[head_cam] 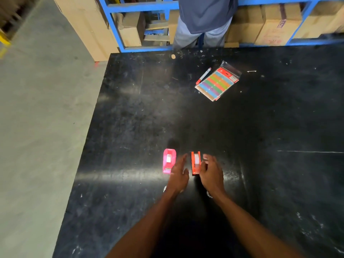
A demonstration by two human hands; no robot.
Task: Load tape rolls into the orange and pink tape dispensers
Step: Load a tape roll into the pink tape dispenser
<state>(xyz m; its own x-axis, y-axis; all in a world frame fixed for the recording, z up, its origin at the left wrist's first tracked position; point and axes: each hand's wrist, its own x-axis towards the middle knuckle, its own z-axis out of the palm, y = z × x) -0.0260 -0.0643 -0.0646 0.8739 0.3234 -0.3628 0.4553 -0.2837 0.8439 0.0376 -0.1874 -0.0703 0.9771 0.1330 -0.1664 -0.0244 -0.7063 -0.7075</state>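
Observation:
The orange tape dispenser (195, 162) stands on the black table (141, 112) with a pale tape roll seated in it. To its left lies the pink tape dispenser (169, 161), also holding a whitish roll. My left hand (179, 174) hovers between the two dispensers, fingers spread, holding nothing. My right hand (211, 172) sits just right of the orange dispenser, fingers loosely curled beside its side; whether they touch it is unclear. Small white bits (209, 194) show under my wrists, partly hidden.
A packet of coloured label strips (217, 83) and a red-capped marker (203, 75) lie at the far middle of the table. Another person (202, 21) stands at the far edge before blue shelving (119, 34) with cardboard boxes. The table's left edge drops to concrete floor.

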